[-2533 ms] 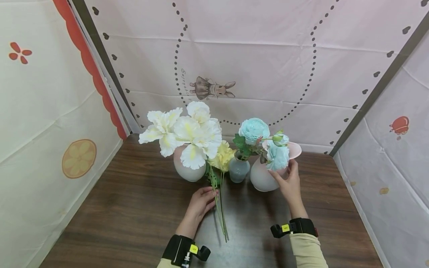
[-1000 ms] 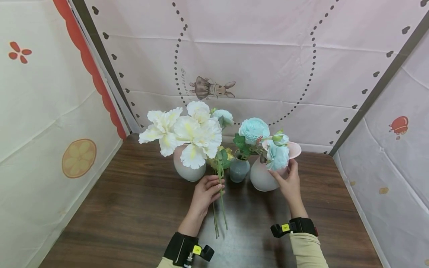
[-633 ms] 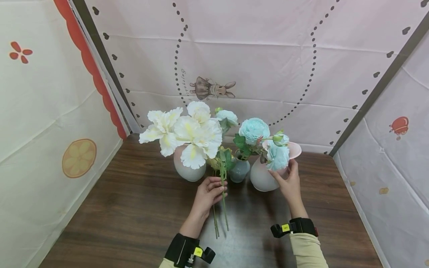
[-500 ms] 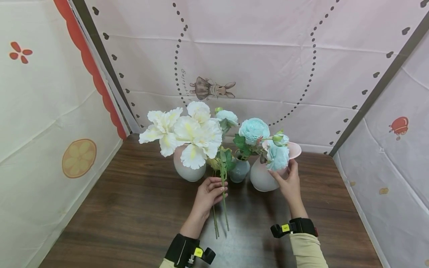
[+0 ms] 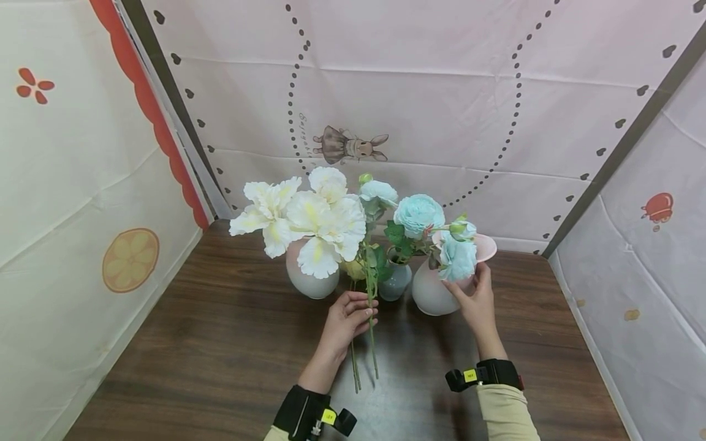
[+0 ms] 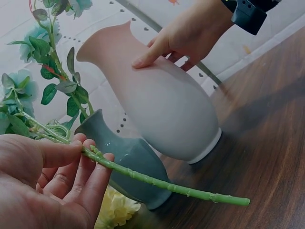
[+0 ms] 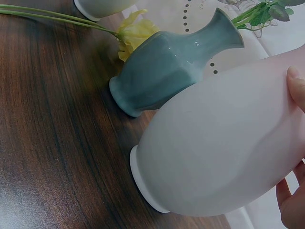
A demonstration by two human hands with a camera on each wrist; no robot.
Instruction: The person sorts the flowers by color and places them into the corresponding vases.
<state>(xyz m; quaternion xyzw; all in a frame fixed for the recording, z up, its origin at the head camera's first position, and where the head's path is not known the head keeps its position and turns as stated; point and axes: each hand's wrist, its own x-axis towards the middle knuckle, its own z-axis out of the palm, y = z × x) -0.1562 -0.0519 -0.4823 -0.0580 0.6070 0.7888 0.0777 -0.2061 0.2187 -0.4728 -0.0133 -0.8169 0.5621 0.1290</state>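
My left hand (image 5: 342, 324) pinches the green stem (image 6: 176, 187) of a light-blue flower (image 5: 379, 191) between thumb and fingers. In the head view its bloom stands upright beside the white flowers (image 5: 317, 214). My right hand (image 5: 477, 306) grips the side of a pink-and-white vase (image 6: 167, 105), thumb on one side and fingers on the other. A smaller blue-green vase (image 7: 162, 67) stands between the hands, with light-blue flowers (image 5: 419, 212) in it. Behind the held stem, a yellow flower (image 7: 136, 36) lies on the table, partly hidden in the head view.
Another rounded vase (image 5: 311, 283), pink above and white below, stands at the left under the white flowers. The dark wooden table (image 5: 220, 355) is enclosed by printed cloth panels (image 5: 441, 110) at the back and sides.
The light-blue flower's bloom has come into view beside the white flowers and shifted right with my left hand. The yellow flower's stem ends have moved left. My right hand stays on the vase.
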